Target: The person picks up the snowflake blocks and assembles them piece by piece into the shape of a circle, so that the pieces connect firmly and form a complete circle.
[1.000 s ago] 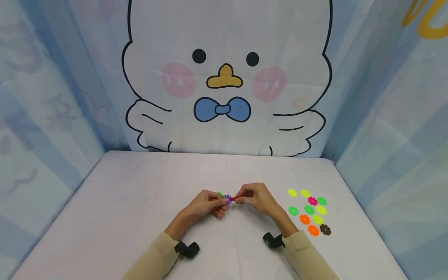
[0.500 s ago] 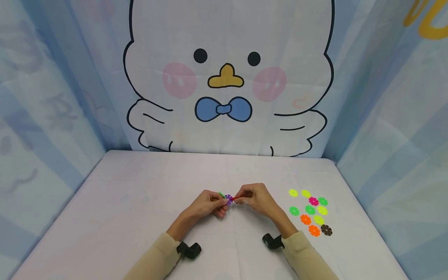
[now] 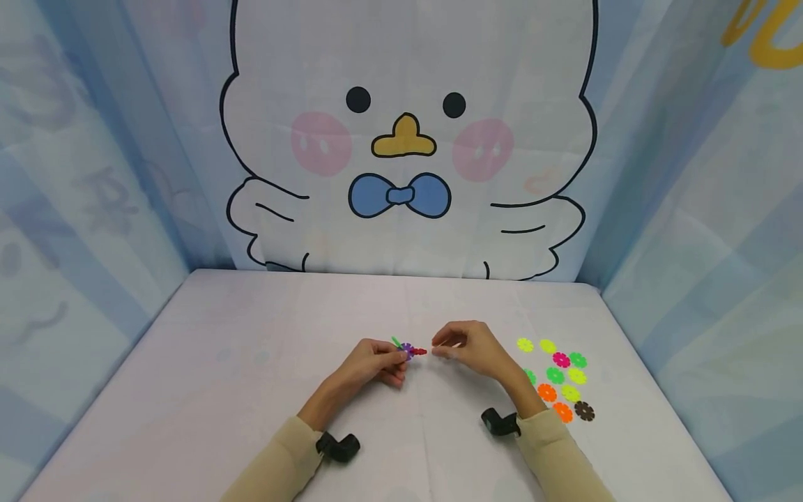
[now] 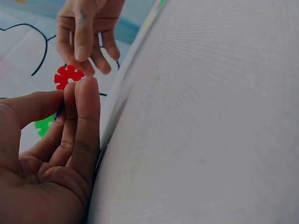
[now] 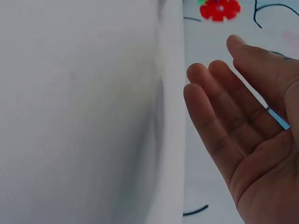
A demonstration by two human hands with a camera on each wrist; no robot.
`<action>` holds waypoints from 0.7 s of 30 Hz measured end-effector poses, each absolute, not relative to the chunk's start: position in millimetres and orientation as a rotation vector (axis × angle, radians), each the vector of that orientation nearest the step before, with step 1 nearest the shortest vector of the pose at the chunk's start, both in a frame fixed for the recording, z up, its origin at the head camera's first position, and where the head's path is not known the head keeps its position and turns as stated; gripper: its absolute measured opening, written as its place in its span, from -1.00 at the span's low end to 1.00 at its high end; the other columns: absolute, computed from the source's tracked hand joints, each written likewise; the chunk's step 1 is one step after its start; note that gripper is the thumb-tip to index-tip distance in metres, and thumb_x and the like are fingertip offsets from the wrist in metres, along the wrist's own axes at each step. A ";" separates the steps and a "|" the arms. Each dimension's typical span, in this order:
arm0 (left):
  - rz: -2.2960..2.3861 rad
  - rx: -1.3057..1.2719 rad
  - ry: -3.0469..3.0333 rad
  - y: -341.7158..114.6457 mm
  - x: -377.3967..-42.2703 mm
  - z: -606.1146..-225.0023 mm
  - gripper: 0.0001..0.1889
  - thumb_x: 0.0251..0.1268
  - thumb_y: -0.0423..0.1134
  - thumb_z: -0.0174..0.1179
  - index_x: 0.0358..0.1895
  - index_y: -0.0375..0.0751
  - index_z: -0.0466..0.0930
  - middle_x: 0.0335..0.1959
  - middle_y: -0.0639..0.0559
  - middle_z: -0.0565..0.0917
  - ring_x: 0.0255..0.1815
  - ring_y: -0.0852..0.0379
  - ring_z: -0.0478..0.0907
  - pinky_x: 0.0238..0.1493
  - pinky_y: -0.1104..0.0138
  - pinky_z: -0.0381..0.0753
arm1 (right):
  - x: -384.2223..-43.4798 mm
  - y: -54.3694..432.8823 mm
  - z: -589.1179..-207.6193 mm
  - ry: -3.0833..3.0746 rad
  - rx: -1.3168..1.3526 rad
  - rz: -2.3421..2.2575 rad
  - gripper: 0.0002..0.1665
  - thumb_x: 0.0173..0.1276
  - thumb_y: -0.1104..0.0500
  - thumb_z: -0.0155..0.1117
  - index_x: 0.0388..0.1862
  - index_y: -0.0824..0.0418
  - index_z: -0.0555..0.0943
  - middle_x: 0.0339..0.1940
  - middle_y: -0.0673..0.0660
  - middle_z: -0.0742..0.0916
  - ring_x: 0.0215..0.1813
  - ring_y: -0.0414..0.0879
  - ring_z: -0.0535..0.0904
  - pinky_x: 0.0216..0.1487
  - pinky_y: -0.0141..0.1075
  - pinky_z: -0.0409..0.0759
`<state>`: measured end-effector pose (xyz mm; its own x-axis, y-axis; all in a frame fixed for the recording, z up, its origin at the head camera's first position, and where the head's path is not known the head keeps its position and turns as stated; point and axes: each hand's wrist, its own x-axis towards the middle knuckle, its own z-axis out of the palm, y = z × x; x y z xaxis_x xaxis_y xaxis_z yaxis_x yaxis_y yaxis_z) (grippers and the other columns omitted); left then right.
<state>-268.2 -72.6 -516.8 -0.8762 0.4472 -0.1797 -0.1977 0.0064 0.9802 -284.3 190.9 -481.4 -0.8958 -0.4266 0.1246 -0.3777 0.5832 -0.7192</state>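
Note:
My left hand [image 3: 376,362] pinches a purple notched interlocking disc [image 3: 408,351] between thumb and fingers above the middle of the table. A green disc [image 3: 395,341] is joined on its far left side, and a red disc [image 3: 420,352] sticks out to the right, seen edge-on in the head view. The left wrist view shows the red disc [image 4: 67,74] flat-on beyond the fingertips, with most of the purple one hidden. Just right of the red disc, my right hand [image 3: 470,345] holds nothing, its fingers loosely bent and apart from the thumb [image 5: 261,63].
Several loose notched discs lie flat at the table's right: yellow [image 3: 577,376], green [image 3: 555,375], pink [image 3: 561,360], orange [image 3: 547,392] and dark brown [image 3: 584,411]. A white cloth covers the table [image 3: 251,348]. A printed curtain [image 3: 401,244] stands behind it.
The right hand has let go of the red disc and moved a little right and away. The red disc now stays on the purple one in the left hand.

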 end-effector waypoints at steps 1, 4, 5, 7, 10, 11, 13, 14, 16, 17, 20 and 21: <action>1.921 0.255 1.843 -72.7 -268.1 -516.9 -0.69 0.51 -0.29 0.28 -0.05 -0.61 0.65 -0.41 0.03 0.73 -0.46 0.22 0.73 -0.28 0.34 0.85 | -286.3 198.4 -480.2 2.759 -0.634 -1.208 -0.88 0.37 0.12 0.55 -0.15 0.07 0.80 -0.17 0.01 0.85 -0.16 -0.20 0.77 -0.12 -0.43 0.75; 1.925 0.249 1.833 -73.0 -267.8 -516.9 -0.68 0.51 -0.28 0.29 -0.04 -0.61 0.65 -0.40 0.02 0.73 -0.46 0.22 0.73 -0.28 0.35 0.85 | -291.8 225.8 -478.4 2.827 -0.463 -1.154 -0.86 0.42 0.12 0.51 -0.11 0.13 0.79 -0.15 0.09 0.84 -0.23 -0.16 0.75 -0.23 -0.43 0.73; 1.925 0.247 1.830 -73.0 -267.7 -516.8 -0.68 0.51 -0.28 0.29 -0.03 -0.61 0.65 -0.40 0.02 0.73 -0.45 0.22 0.73 -0.28 0.35 0.85 | -293.2 235.7 -478.0 2.848 -0.413 -1.142 -0.84 0.43 0.14 0.49 -0.09 0.17 0.78 -0.14 0.13 0.84 -0.26 -0.15 0.75 -0.26 -0.42 0.72; 1.927 0.241 1.822 -72.9 -267.4 -516.6 -0.68 0.51 -0.28 0.29 -0.03 -0.61 0.64 -0.39 0.01 0.73 -0.45 0.21 0.73 -0.28 0.35 0.85 | -295.0 254.9 -477.9 2.898 -0.306 -1.108 -0.79 0.45 0.16 0.46 -0.04 0.25 0.77 -0.14 0.20 0.84 -0.31 -0.12 0.74 -0.31 -0.38 0.71; 1.925 0.241 1.817 -72.7 -266.9 -516.1 -0.67 0.50 -0.27 0.30 -0.02 -0.60 0.64 -0.38 0.01 0.73 -0.45 0.21 0.73 -0.27 0.35 0.84 | -294.4 278.5 -477.8 2.997 -0.093 -1.012 -0.72 0.47 0.14 0.43 0.00 0.33 0.74 -0.19 0.25 0.83 -0.36 -0.10 0.71 -0.30 -0.34 0.64; 1.928 0.239 1.814 -72.7 -266.7 -515.9 -0.67 0.50 -0.28 0.30 -0.02 -0.61 0.64 -0.38 0.01 0.73 -0.45 0.21 0.72 -0.27 0.36 0.84 | -293.5 284.6 -477.8 3.016 -0.017 -0.979 -0.69 0.46 0.13 0.42 0.00 0.36 0.73 -0.20 0.27 0.82 -0.36 -0.09 0.70 -0.29 -0.32 0.62; 1.929 0.240 1.813 -73.0 -266.1 -515.5 -0.67 0.50 -0.28 0.30 -0.02 -0.61 0.63 -0.38 0.01 0.72 -0.45 0.21 0.72 -0.27 0.36 0.84 | -291.0 294.5 -477.4 3.020 0.118 -0.924 -0.63 0.45 0.08 0.43 0.00 0.38 0.73 -0.22 0.29 0.82 -0.36 -0.07 0.68 -0.28 -0.30 0.59; 1.929 0.240 1.813 -73.1 -265.9 -515.3 -0.67 0.50 -0.28 0.30 -0.02 -0.60 0.63 -0.38 0.01 0.72 -0.45 0.21 0.72 -0.27 0.36 0.84 | -289.7 298.7 -477.0 3.008 0.169 -0.907 -0.59 0.43 0.06 0.43 0.00 0.40 0.72 -0.23 0.30 0.82 -0.36 -0.06 0.68 -0.29 -0.29 0.58; 1.930 0.238 1.812 -73.0 -265.7 -515.0 -0.68 0.51 -0.28 0.30 -0.02 -0.60 0.63 -0.38 0.01 0.72 -0.44 0.21 0.72 -0.28 0.37 0.84 | -287.6 306.1 -475.7 2.963 0.226 -0.899 -0.52 0.41 0.01 0.45 0.02 0.43 0.71 -0.22 0.31 0.80 -0.36 -0.06 0.67 -0.32 -0.29 0.59; 1.931 0.238 1.811 -73.2 -265.5 -514.8 -0.68 0.51 -0.28 0.30 -0.02 -0.60 0.63 -0.38 0.01 0.72 -0.44 0.21 0.72 -0.27 0.37 0.84 | -286.7 309.4 -475.1 2.939 0.239 -0.905 -0.49 0.41 0.00 0.46 0.04 0.44 0.70 -0.23 0.32 0.81 -0.38 -0.06 0.68 -0.33 -0.30 0.60; 1.929 0.238 1.812 -73.2 -265.7 -515.1 -0.68 0.51 -0.27 0.30 -0.02 -0.59 0.63 -0.38 0.01 0.72 -0.44 0.22 0.72 -0.27 0.37 0.84 | -285.3 318.8 -473.0 2.880 0.268 -0.917 -0.42 0.39 -0.03 0.49 0.10 0.44 0.68 -0.26 0.28 0.79 -0.43 -0.09 0.65 -0.37 -0.32 0.59; 1.927 0.239 1.814 -73.4 -265.8 -515.2 -0.68 0.51 -0.27 0.30 -0.02 -0.59 0.63 -0.38 0.02 0.72 -0.44 0.22 0.72 -0.27 0.37 0.84 | -285.0 321.5 -472.4 2.866 0.274 -0.914 -0.41 0.38 -0.04 0.50 0.10 0.43 0.68 -0.27 0.26 0.78 -0.44 -0.10 0.64 -0.38 -0.33 0.58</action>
<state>-265.8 -73.4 -515.2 -0.8697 0.4535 -0.1950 -0.2219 -0.0063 0.9751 -285.0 321.5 -472.4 -0.9764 0.1349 -0.1686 0.2076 0.8011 -0.5614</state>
